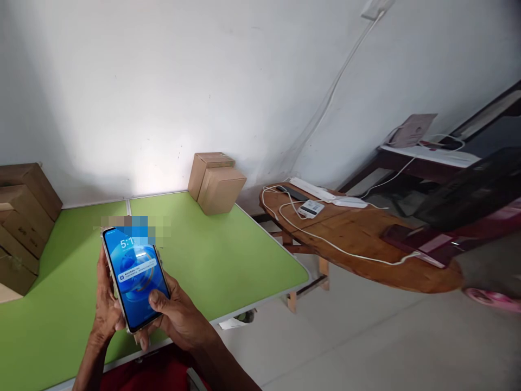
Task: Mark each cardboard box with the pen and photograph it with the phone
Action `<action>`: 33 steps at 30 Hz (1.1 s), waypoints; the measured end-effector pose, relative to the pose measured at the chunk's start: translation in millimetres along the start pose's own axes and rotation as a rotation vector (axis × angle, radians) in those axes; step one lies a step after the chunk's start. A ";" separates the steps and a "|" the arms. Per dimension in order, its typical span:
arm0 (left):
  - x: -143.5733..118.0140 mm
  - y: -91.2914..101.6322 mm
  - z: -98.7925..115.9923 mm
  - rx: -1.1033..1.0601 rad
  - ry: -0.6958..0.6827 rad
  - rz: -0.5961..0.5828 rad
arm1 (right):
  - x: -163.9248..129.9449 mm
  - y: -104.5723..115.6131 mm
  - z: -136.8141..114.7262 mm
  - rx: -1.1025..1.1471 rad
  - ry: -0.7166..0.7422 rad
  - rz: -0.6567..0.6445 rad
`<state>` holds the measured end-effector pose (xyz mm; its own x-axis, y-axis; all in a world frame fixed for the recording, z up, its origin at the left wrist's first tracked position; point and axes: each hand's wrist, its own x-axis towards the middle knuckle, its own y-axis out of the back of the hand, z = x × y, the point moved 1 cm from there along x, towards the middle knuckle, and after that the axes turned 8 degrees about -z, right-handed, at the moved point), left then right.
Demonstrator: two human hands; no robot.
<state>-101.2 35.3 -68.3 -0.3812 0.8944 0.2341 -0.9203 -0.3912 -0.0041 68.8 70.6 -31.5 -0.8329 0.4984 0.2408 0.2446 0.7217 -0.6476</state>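
A smartphone [134,274] with a lit blue lock screen is held upright over the near edge of the green table [211,255]. My left hand [105,309] wraps the phone's left side and back. My right hand [179,317] cups its lower right side, with the thumb resting on the lower part of the screen. A notification banner shows across the middle of the screen.
Two cardboard boxes [215,182] stand at the table's far right corner. More stacked boxes [22,222] line its left side. To the right stands a low wooden table [366,239] with white cables, a power strip and a small device. Grey floor lies below.
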 end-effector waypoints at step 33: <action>-2.3 -3.3 -2.1 0.032 0.079 0.106 | -57.5 187.7 -20.5 -1.221 -0.318 1.048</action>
<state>-97.5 35.0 -70.9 -0.4831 0.8614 0.1570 -0.8717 -0.4901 0.0066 172.7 187.3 -152.1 -0.0858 0.9835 -0.1592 0.8297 0.1590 0.5351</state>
